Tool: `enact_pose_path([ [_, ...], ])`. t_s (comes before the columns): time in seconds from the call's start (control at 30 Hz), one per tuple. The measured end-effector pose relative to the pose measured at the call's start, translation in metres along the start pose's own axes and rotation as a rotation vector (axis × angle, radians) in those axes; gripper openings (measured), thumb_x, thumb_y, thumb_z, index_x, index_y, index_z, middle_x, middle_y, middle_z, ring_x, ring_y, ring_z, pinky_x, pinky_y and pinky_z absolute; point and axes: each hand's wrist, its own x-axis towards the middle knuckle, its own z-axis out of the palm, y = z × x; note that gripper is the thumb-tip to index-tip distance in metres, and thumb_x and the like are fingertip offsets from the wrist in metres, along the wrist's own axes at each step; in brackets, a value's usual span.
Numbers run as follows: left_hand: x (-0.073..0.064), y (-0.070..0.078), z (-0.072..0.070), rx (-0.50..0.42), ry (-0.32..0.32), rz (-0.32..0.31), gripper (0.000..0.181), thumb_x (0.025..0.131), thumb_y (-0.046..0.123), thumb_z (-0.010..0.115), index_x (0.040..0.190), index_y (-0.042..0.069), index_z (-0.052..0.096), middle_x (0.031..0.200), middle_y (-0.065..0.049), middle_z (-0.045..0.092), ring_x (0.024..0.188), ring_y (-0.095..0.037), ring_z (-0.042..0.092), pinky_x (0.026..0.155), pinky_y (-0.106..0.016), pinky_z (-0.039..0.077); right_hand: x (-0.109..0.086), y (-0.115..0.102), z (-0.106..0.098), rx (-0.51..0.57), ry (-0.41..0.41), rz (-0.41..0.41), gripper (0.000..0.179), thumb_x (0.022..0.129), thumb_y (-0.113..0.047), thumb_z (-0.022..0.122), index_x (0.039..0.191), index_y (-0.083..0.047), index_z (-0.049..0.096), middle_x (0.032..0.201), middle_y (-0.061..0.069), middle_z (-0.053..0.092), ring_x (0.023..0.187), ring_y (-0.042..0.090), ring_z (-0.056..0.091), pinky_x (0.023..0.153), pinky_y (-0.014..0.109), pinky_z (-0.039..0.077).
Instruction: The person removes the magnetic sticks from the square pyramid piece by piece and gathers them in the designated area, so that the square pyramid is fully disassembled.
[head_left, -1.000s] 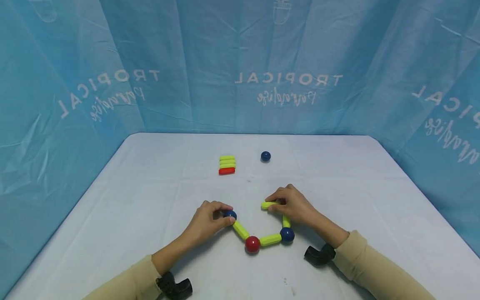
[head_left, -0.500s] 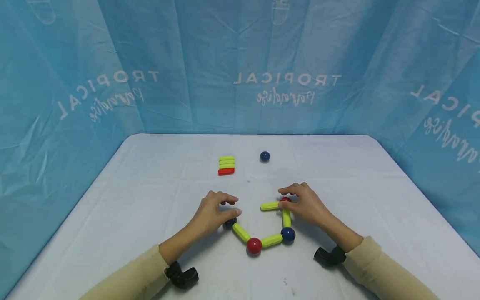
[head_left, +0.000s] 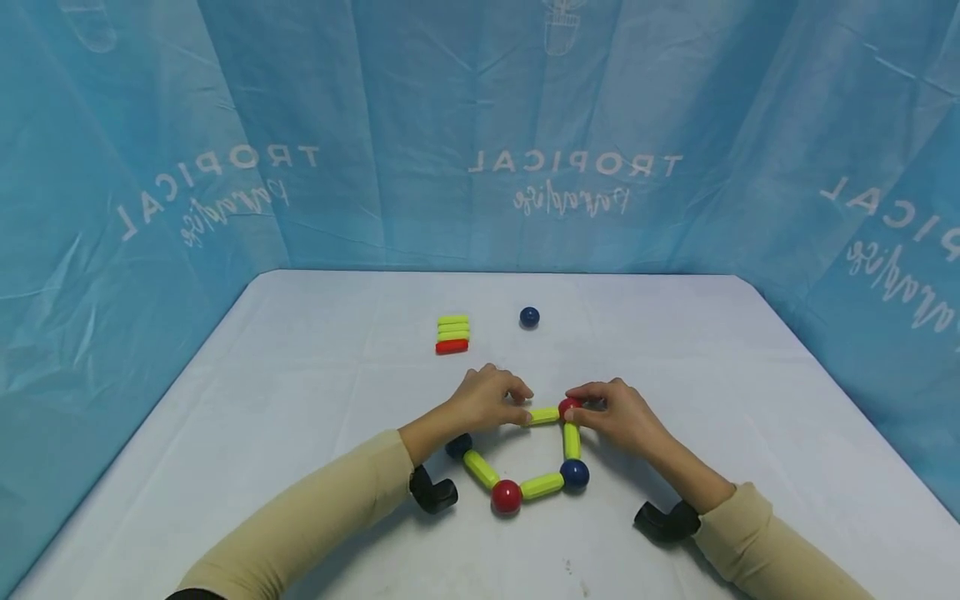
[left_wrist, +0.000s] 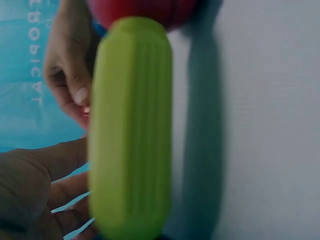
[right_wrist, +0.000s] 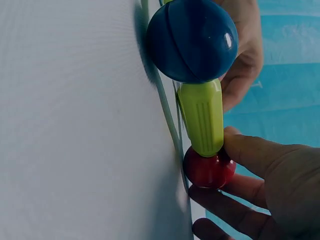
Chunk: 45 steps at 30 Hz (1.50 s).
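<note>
My right hand (head_left: 621,418) pinches the far red ball (head_left: 568,407) between thumb and fingers; the right wrist view shows the thumb at its side. From this ball a lime rod (head_left: 544,416) points left, and my left hand (head_left: 486,402) is at that rod's free end, thumb and index finger apart. Another lime rod (head_left: 572,442) runs down to a blue ball (head_left: 575,474). The chain continues through a lime rod (head_left: 542,486), a near red ball (head_left: 506,497) and a lime rod (head_left: 481,470) to a left blue ball (head_left: 459,447), partly behind my left wrist.
Farther back, several lime rods (head_left: 453,327) lie side by side with a red rod (head_left: 452,347). A loose blue ball (head_left: 529,317) sits to their right. A blue printed curtain (head_left: 480,217) rises behind the white-covered table (head_left: 675,333).
My left hand has let go of the left blue ball and moved right and away to the far rod's end. My right hand has shifted from that rod to the far red ball.
</note>
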Motion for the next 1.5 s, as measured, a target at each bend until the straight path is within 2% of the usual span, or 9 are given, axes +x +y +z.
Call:
enact_pose_path([
  [0.17,0.008,0.005,0.007,0.099,0.002,0.024,0.039,0.076,0.037,0.077,0.111,0.022,0.07,0.094,0.006,0.063,0.094,-0.011,0.046,0.086,-0.032,0.035,0.002,0.0,0.001,0.007,0.012,0.003,0.038,0.08,-0.037,0.073,0.113,-0.018,0.07,0.103,0.002,0.067,0.091,0.018,0.05,0.066,0.027,0.039],
  [0.27,0.01,0.008,0.011,0.155,0.005,0.06,0.039,0.075,0.039,0.077,0.11,0.023,0.07,0.095,0.006,0.062,0.092,-0.011,0.046,0.086,-0.032,0.036,0.002,0.0,0.002,0.009,0.021,-0.001,0.037,0.08,-0.036,0.073,0.112,-0.018,0.07,0.103,0.001,0.067,0.091,0.019,0.05,0.067,0.027,0.039],
  [0.47,0.008,0.011,0.016,0.202,0.026,0.102,0.031,0.077,0.035,0.077,0.104,0.022,0.073,0.095,0.007,0.06,0.089,-0.011,0.045,0.082,-0.028,0.035,0.002,0.001,0.005,0.04,0.002,-0.01,0.036,0.081,-0.033,0.073,0.113,-0.018,0.069,0.103,0.003,0.066,0.09,0.019,0.049,0.066,0.027,0.04],
  [0.63,0.008,0.008,0.016,0.145,0.046,0.091,0.025,0.078,0.032,0.076,0.101,0.022,0.074,0.092,0.007,0.061,0.086,-0.011,0.044,0.081,-0.028,0.035,0.002,0.001,0.006,0.044,0.003,-0.024,0.036,0.081,-0.032,0.073,0.114,-0.018,0.069,0.105,0.003,0.065,0.091,0.019,0.049,0.067,0.027,0.04],
  [0.93,0.014,-0.004,0.013,-0.118,0.049,0.021,0.027,0.082,0.025,0.073,0.107,0.018,0.07,0.092,0.006,0.068,0.087,-0.011,0.05,0.08,-0.026,0.04,0.002,0.0,0.006,0.055,0.0,-0.087,0.033,0.082,-0.027,0.072,0.113,-0.015,0.069,0.106,0.002,0.067,0.097,0.019,0.052,0.075,0.028,0.043],
  [1.13,0.01,-0.006,0.011,-0.116,0.07,0.036,0.021,0.082,0.025,0.073,0.102,0.017,0.072,0.088,0.007,0.069,0.084,-0.011,0.049,0.079,-0.027,0.039,0.002,0.001,0.007,0.055,0.0,-0.083,0.033,0.082,-0.028,0.072,0.113,-0.018,0.069,0.106,0.001,0.066,0.097,0.018,0.051,0.077,0.029,0.043],
  [1.27,0.003,-0.021,0.002,-0.126,0.135,-0.016,0.019,0.082,0.023,0.073,0.1,0.017,0.073,0.09,0.005,0.068,0.083,-0.013,0.049,0.076,-0.027,0.041,0.001,0.002,0.006,0.043,-0.008,-0.066,0.033,0.082,-0.031,0.072,0.113,-0.021,0.069,0.107,0.0,0.064,0.096,0.018,0.05,0.077,0.029,0.042],
  [1.37,-0.002,-0.041,-0.01,-0.154,0.222,-0.097,0.019,0.081,0.022,0.074,0.099,0.017,0.073,0.092,0.003,0.067,0.085,-0.015,0.05,0.073,-0.026,0.042,0.001,0.003,0.006,0.035,-0.005,-0.061,0.033,0.082,-0.031,0.072,0.114,-0.021,0.069,0.107,0.001,0.063,0.096,0.018,0.049,0.076,0.029,0.042],
  [1.5,-0.008,-0.068,-0.024,-0.153,0.325,-0.148,0.025,0.081,0.022,0.074,0.105,0.016,0.073,0.098,-0.001,0.065,0.089,-0.018,0.051,0.074,-0.028,0.042,0.0,0.002,0.006,0.048,-0.008,-0.078,0.035,0.082,-0.031,0.072,0.115,-0.02,0.068,0.108,0.002,0.062,0.097,0.018,0.048,0.078,0.031,0.042],
])
